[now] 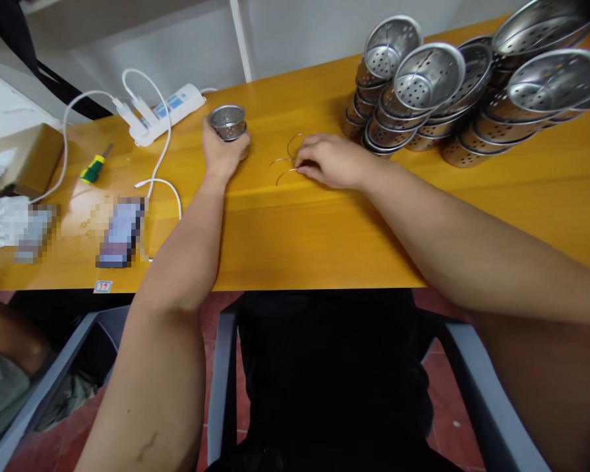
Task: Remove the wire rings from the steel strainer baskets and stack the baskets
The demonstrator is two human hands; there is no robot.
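Table (285,242): orange wood.
Perforated cups (227,119): likely light, rigid; best held where left fingers (244,143) wrap the sides.
Wires (284,173): probably springy; right fingers (307,157) pinch them.

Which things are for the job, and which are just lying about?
For the job:
metal cups in the left hand
bent wires at the right hand
stacked cups, probably

Seemingly just lying about:
screwdriver
phone
power strip
box
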